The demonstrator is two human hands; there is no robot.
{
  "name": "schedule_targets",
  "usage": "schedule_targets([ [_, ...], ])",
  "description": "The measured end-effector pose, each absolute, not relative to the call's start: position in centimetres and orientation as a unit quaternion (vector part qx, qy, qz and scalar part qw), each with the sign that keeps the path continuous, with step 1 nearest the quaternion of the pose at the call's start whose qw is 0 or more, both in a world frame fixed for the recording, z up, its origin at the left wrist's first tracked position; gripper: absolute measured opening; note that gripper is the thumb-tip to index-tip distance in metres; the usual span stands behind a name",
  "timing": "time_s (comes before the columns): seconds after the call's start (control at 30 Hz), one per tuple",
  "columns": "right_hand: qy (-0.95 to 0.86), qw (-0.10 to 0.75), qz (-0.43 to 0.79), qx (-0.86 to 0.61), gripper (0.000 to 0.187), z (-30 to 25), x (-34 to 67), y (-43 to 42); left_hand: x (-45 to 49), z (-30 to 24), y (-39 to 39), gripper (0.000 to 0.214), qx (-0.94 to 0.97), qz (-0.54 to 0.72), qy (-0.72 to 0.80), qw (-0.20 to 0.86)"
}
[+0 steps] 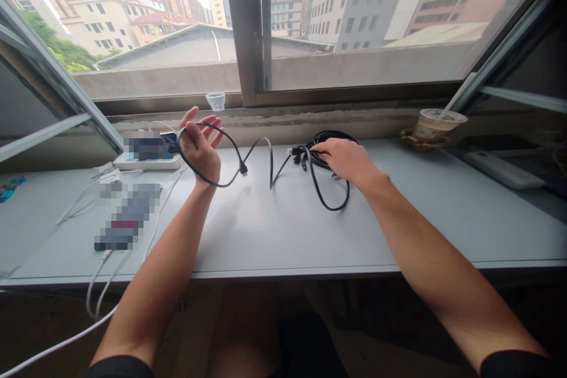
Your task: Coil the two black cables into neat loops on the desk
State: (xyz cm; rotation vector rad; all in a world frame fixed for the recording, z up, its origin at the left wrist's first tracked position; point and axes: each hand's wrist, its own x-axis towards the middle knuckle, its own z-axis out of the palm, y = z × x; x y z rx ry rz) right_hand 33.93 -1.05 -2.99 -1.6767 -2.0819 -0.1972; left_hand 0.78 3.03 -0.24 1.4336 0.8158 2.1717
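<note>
**Black cable [271, 165] across left hand [199, 150], right hand [345, 159] on its coil [330, 144]**

Left hand palm up just above the desk [283, 236], fingers spread and unclenched, one loop of the black cable lying across the palm, no tight grasp showing. Right hand palm down, fingers stretched out and resting on the coil, released rather than clenched.

Black cable lying mostly on the desk between both hands, with a tall narrow bend near the middle. Small black plug [243, 168] on the stretch just right of the left hand. Black connectors [297, 156] bunched at the coil's left edge, just beside the right fingertips. A wider loop dropping from the coil toward the near side.

Farther left, a white power strip [148, 162] under a pixelated object, then a blurred flat device [126, 218] and white cables [80, 207] running over the desk's near edge. Clear plastic cup [215, 100] on the concrete window ledge [155, 80]. At right, a drink cup [436, 124] with a straw on a brown coaster [425, 140], near a white oblong device [500, 170]. Beyond the open window frame [245, 29], tall buildings [354, 0].
</note>
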Motion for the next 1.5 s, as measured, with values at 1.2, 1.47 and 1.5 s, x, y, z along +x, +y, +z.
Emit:
schedule_targets([
  [1.2, -0.732, 0.408, -0.118, -0.533, 0.040, -1.7, 34.1, -1.1, 1.2, -1.7, 3.1, 0.040, 0.539, 0.748, 0.333, 0.195],
  [1.47, -0.656, 0.451, -0.101, -0.597, 0.039, -1.7, 35.4, -0.6, 1.0, -2.2, 3.3, 0.036, 0.545, 0.748, 0.321, 0.204],
  [1.5, -0.668, 0.445, -0.110, -0.587, 0.039, -1.6, 35.4, -0.8, 1.0, -2.1, 3.2, 0.036, 0.547, 0.745, 0.322, 0.204],
])
